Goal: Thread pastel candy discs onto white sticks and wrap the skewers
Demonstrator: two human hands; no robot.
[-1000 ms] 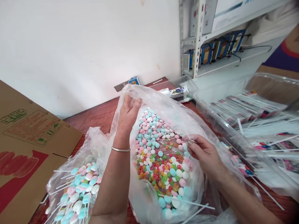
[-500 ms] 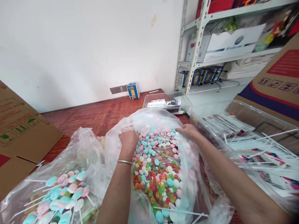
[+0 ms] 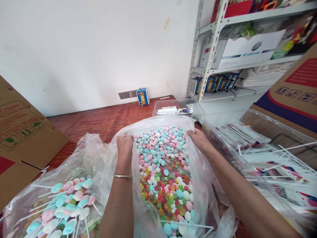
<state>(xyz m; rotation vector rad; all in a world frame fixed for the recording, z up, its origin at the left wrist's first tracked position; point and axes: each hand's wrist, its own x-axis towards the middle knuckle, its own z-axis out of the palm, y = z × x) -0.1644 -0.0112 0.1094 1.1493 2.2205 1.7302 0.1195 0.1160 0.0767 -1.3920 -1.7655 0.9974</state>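
Both hands (image 3: 125, 147) (image 3: 198, 138) grip bag (image 3: 198, 175) rim, candy (image 3: 163, 172) btwn.

The fingertips of both hands, left (image 3: 124, 145) and right (image 3: 199, 138), are tucked behind the rim of the clear plastic bag of pastel and rainbow candies (image 3: 163, 172). Left of that bag, the brown cardboard box (image 3: 22, 138) is cut by the picture's edge. The print on the small blue box (image 3: 143, 96) behind the bag is too small to read.

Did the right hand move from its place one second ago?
Yes. The right hand went from over the candies in the middle of the clear bag to the bag's right far rim, which it grips.
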